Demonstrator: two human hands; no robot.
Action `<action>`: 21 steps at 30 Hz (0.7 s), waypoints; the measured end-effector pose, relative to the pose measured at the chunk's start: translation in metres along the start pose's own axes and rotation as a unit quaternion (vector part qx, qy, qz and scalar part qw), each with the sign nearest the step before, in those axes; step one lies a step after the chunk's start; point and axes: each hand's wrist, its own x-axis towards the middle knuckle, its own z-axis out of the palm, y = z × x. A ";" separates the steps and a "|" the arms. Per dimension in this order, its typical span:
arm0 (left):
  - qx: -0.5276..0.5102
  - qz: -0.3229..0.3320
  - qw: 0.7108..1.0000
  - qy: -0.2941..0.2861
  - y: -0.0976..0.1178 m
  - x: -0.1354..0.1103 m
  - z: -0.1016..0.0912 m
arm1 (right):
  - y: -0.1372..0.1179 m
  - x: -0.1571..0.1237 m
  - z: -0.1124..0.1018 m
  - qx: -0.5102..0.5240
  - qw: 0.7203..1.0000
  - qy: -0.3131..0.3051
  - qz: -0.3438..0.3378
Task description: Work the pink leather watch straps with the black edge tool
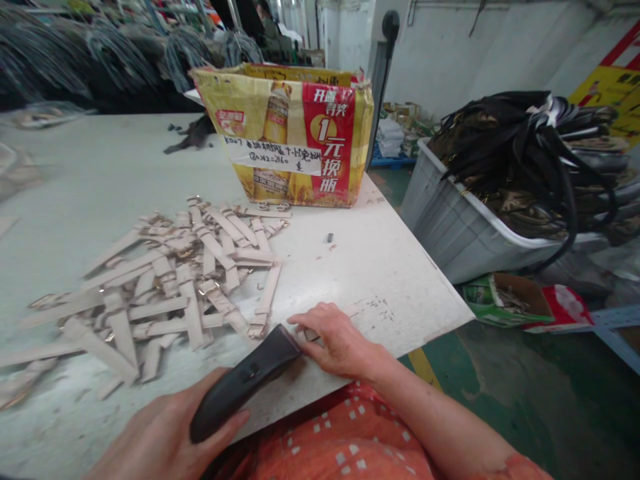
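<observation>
My left hand (170, 420) is wrapped round a black hair clipper (245, 383), its head pointing up and to the right. The clipper's head is close to the fingers of my right hand (333, 340). Between those fingers shows a short bit of a pale strap (311, 335); most of it is hidden by the hand. Ahead and to the left lies a loose heap of beige straps (185, 280) with metal buckles. One strap (265, 300) lies at the heap's right edge, just beyond the clipper.
A yellow and red cardboard box (295, 143) stands at the back of the white table (400, 267). Beyond the table's right edge, a grey bin (450, 220) is piled with black straps and dark goods. A green carton (507, 300) sits below it. Dark scraps (193, 133) lie near the box.
</observation>
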 end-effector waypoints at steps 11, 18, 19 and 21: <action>-0.007 -0.046 0.999 0.015 -0.001 -0.018 -0.004 | 0.003 -0.004 0.003 0.003 0.999 0.037 -0.033; -0.034 -0.059 0.997 0.023 -0.004 -0.035 -0.004 | 0.000 -0.011 -0.001 0.018 0.998 0.054 -0.039; -0.034 -0.057 0.997 0.029 -0.004 -0.037 -0.004 | -0.001 -0.012 0.000 0.005 0.997 0.058 -0.045; -0.040 -0.055 0.997 0.039 -0.004 -0.040 -0.004 | -0.002 -0.015 0.003 -0.022 0.995 0.073 -0.065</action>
